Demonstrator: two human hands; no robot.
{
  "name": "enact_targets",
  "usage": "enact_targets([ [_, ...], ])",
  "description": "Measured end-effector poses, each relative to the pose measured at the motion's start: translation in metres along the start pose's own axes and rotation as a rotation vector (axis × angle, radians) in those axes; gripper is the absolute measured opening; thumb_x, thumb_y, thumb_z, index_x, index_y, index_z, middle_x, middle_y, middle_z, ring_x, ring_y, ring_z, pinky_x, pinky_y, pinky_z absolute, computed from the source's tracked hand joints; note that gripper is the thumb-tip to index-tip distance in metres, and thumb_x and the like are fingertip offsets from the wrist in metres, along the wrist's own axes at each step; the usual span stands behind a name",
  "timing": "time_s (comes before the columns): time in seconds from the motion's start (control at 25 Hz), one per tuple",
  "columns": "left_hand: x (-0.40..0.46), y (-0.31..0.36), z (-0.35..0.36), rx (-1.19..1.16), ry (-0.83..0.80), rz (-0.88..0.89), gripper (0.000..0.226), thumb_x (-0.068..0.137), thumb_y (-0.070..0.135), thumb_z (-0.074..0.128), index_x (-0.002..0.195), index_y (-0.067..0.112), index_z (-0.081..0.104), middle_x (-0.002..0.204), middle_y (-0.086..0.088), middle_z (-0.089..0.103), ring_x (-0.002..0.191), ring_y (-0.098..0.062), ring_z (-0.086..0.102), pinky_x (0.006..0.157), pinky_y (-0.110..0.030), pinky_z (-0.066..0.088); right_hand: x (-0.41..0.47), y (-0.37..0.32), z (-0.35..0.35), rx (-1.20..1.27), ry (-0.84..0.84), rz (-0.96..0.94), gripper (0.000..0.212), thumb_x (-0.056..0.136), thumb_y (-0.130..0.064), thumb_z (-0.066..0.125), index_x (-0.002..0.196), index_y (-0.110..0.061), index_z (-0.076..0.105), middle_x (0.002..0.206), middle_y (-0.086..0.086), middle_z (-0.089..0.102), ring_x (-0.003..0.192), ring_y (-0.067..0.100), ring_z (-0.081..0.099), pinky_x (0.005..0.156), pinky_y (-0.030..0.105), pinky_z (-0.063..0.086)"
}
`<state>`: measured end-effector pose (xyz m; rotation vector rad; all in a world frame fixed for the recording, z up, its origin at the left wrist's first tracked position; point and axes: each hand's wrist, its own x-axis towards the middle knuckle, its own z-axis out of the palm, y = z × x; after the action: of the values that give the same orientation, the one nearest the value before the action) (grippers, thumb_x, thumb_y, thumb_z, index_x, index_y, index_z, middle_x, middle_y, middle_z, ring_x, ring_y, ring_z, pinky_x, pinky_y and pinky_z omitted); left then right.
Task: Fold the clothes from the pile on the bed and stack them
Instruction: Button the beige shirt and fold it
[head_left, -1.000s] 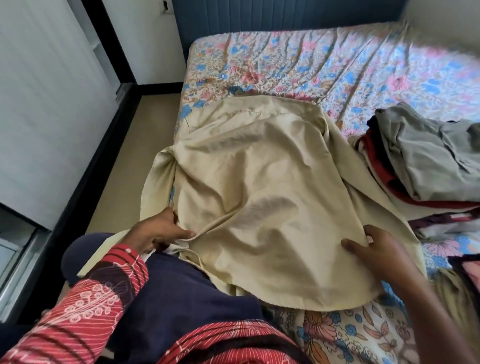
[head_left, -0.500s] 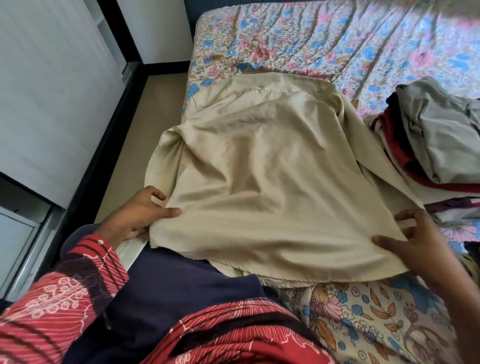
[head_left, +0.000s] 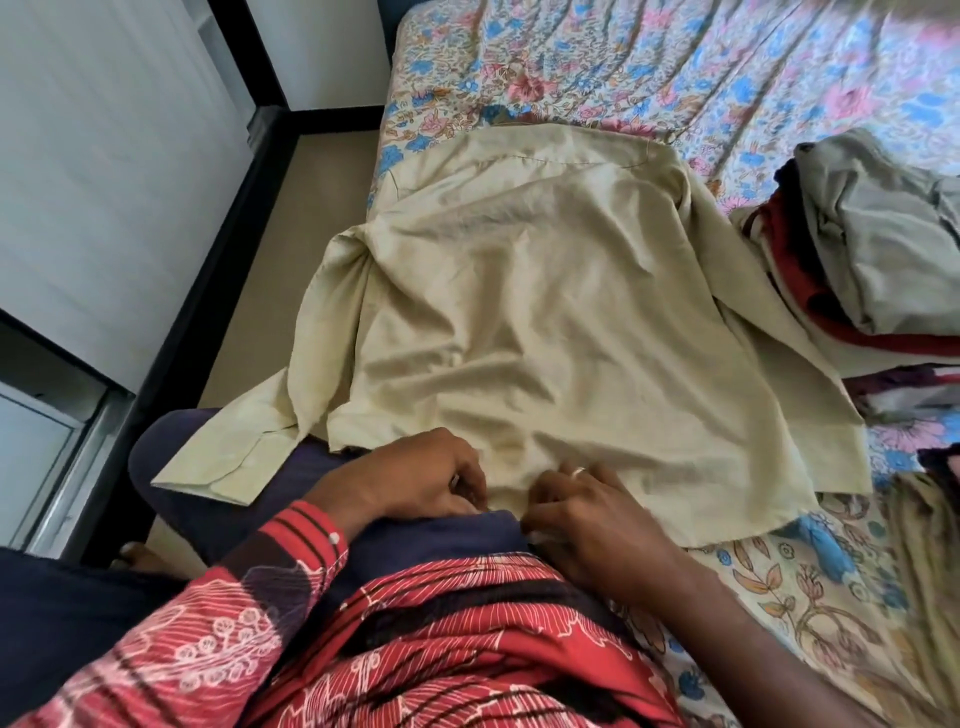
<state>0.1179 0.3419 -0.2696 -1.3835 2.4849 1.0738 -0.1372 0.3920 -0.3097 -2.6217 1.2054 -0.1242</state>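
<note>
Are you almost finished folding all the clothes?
Not yet. Done: nothing folded shows. In hand: the beige shirt lies spread on the bed, unfolded, with the left hand and right hand pinching its near hem. Left: the rumpled pile beside it.

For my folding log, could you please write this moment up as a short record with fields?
garment: beige shirt spread back-up on the floral bedsheet
left hand: pinching the hem near its middle
right hand: pinching the hem beside it
sleeve: hangs off the bed edge
pile: grey garment on top, at right
</note>
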Motion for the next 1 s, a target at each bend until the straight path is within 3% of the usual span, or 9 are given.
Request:
enact_targets([
  [0.24, 0.02, 0.005, 0.001, 0.023, -0.107, -0.012, 0.016, 0.081, 0.044, 0.073, 0.093, 0.034, 0.076, 0.089, 0.011, 0.069, 0.081, -0.011, 0.065, 0.077, -0.039, 0.058, 0.009, 0.003, 0.005, -0.129, 0.037, 0.067, 0.039, 0.073, -0.058, 0.059, 0.108, -0.041, 0.058, 0.112, -0.009, 0.051, 0.102, 0.021, 0.054, 0.079, 0.044, 0.039],
  [0.36, 0.031, 0.002, -0.001, 0.1, -0.217, 0.03, 0.008, 0.087, 0.032, 0.072, 0.093, 0.03, 0.075, 0.096, 0.009, 0.071, 0.086, -0.017, 0.067, 0.077, -0.039, 0.058, 0.015, -0.008, 0.009, -0.183, 0.018, 0.136, 0.048, 0.069, -0.058, 0.057, 0.113, -0.038, 0.056, 0.12, -0.003, 0.054, 0.109, 0.026, 0.05, 0.082, 0.049, 0.04],
  [0.48, 0.032, 0.002, -0.001, 0.129, -0.265, 0.077, 0.01, 0.091, 0.024, 0.069, 0.099, 0.024, 0.075, 0.103, -0.001, 0.072, 0.094, -0.026, 0.068, 0.071, -0.035, 0.051, 0.011, -0.016, 0.012, -0.194, 0.058, 0.217, 0.04, 0.075, -0.05, 0.068, 0.109, -0.029, 0.064, 0.121, 0.002, 0.062, 0.105, 0.032, 0.059, 0.083, 0.05, 0.041],
  [0.64, 0.014, 0.01, -0.007, 0.204, -0.179, 0.217, 0.019, 0.094, 0.022, 0.058, 0.108, 0.021, 0.071, 0.11, -0.01, 0.068, 0.101, -0.037, 0.064, 0.075, -0.04, 0.047, 0.005, -0.032, -0.003, -0.141, 0.095, 0.263, 0.019, 0.087, -0.038, 0.07, 0.103, -0.029, 0.069, 0.118, 0.002, 0.068, 0.1, 0.028, 0.063, 0.084, 0.047, 0.039],
  [0.76, -0.009, 0.036, -0.005, 0.225, -0.21, 0.268, 0.02, 0.095, 0.02, 0.054, 0.111, 0.018, 0.066, 0.11, -0.012, 0.067, 0.101, -0.04, 0.064, 0.071, -0.039, 0.037, -0.017, -0.058, -0.022, -0.072, 0.121, 0.295, 0.014, 0.092, -0.038, 0.064, 0.099, -0.029, 0.072, 0.106, -0.001, 0.066, 0.093, 0.022, 0.061, 0.081, 0.042, 0.033],
  [0.88, -0.023, 0.044, 0.003, 0.23, -0.307, 0.259, 0.021, 0.095, 0.019, 0.057, 0.112, 0.014, 0.067, 0.11, -0.015, 0.066, 0.099, -0.041, 0.064, 0.073, -0.042, 0.044, -0.033, -0.065, -0.025, -0.054, 0.111, 0.316, 0.021, 0.1, -0.041, 0.056, 0.088, -0.029, 0.068, 0.089, -0.008, 0.063, 0.084, 0.023, 0.06, 0.076, 0.045, 0.039],
  [1.0, -0.025, 0.026, -0.004, -0.146, -0.374, 0.222, 0.013, 0.09, 0.024, 0.07, 0.096, 0.013, 0.074, 0.086, -0.005, 0.071, 0.078, -0.02, 0.066, 0.067, -0.033, 0.047, -0.023, -0.054, -0.024, 0.037, 0.157, 0.249, 0.027, 0.093, -0.043, 0.067, 0.071, -0.03, 0.059, 0.076, -0.011, 0.054, 0.075, 0.021, 0.054, 0.07, 0.047, 0.043],
])
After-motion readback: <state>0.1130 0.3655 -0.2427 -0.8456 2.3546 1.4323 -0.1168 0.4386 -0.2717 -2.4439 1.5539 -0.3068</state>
